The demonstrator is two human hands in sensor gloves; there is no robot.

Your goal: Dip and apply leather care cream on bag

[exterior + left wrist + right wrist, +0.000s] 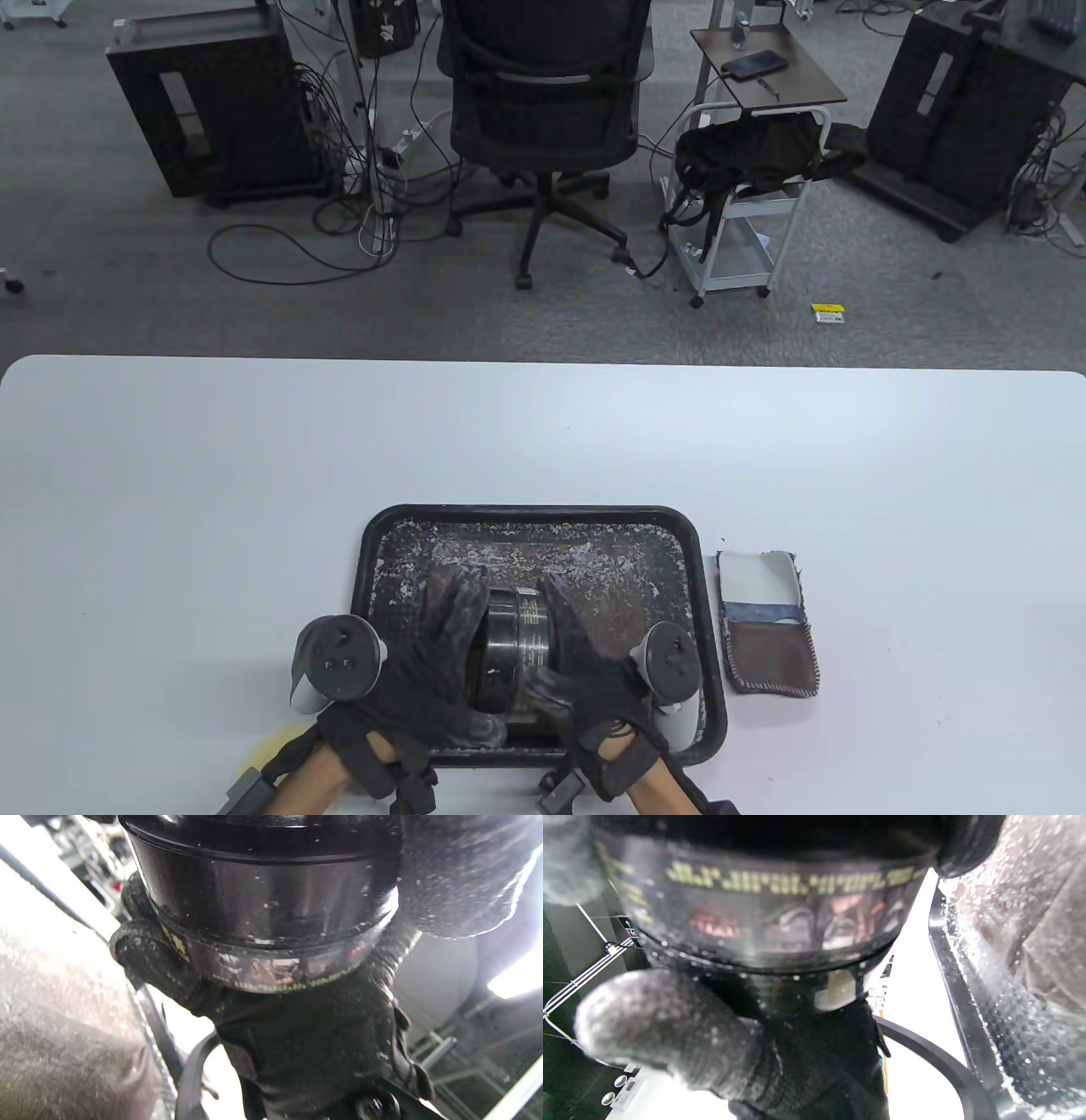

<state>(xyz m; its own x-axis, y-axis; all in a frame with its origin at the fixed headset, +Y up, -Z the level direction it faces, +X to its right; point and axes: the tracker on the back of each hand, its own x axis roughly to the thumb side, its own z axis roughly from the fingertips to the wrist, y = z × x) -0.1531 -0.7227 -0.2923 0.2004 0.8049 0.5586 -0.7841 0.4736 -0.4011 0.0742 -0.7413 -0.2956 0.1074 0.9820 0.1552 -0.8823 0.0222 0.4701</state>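
Note:
A black cream jar (509, 649) lies on its side, held low over the black tray (704, 577) between both hands. My left hand (462, 658) grips its lid end and my right hand (551, 632) grips the labelled body. In the left wrist view the lid (263, 899) fills the top, with the other glove wrapped round the clear base. Gold lettering shows on the jar (772, 899) in the right wrist view. A flat brown leather bag (594, 594), speckled with white flecks, lies in the tray under and beyond the jar.
A folded cloth pouch (768, 624) in white, blue and brown lies right of the tray. A yellow sponge (259, 751) peeks out by my left forearm. An office chair (543, 110) and a cart (747, 195) stand on the floor beyond the table's far edge.

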